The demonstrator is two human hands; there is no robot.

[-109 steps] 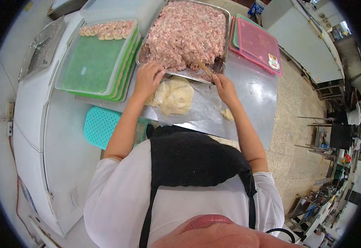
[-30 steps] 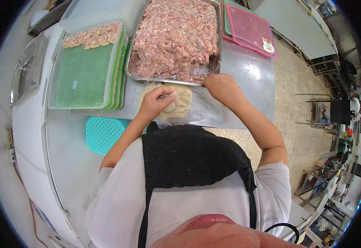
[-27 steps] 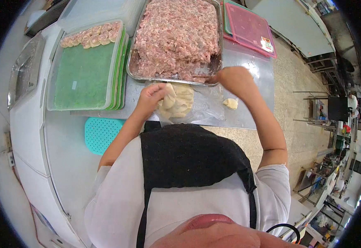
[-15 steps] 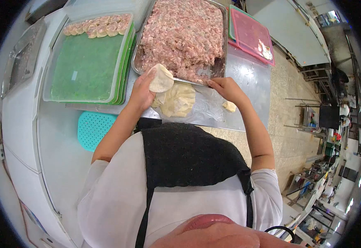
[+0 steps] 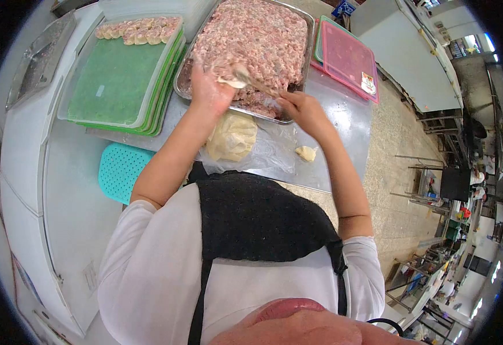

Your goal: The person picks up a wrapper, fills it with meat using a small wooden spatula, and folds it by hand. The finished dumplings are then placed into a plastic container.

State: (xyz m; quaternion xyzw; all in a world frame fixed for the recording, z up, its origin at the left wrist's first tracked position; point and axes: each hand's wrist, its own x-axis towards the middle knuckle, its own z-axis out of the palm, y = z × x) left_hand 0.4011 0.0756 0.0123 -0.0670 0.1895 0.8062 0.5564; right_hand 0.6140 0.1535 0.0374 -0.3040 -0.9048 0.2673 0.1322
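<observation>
Steel table [image 5: 343,123]: meat pan [image 5: 311,43] at twelve o'clock, mostly full.
Left hand [image 5: 206,92]: half-curled, cradling a wrapper [image 5: 232,84] over the meat.
Right hand [image 5: 303,109]: fingers closed round a wooden stick [image 5: 265,89], tip at the wrapper.
Green tray [image 5: 113,86]: ten o'clock; finished pieces line only its far end.
Dough stack [image 5: 233,138]: below the pan, seemingly unfilled.

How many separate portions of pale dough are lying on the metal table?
2. A large stack lies between the meat tray and the apron; a small piece lies further right, near the right forearm. Any under the tray would be hidden.
</observation>
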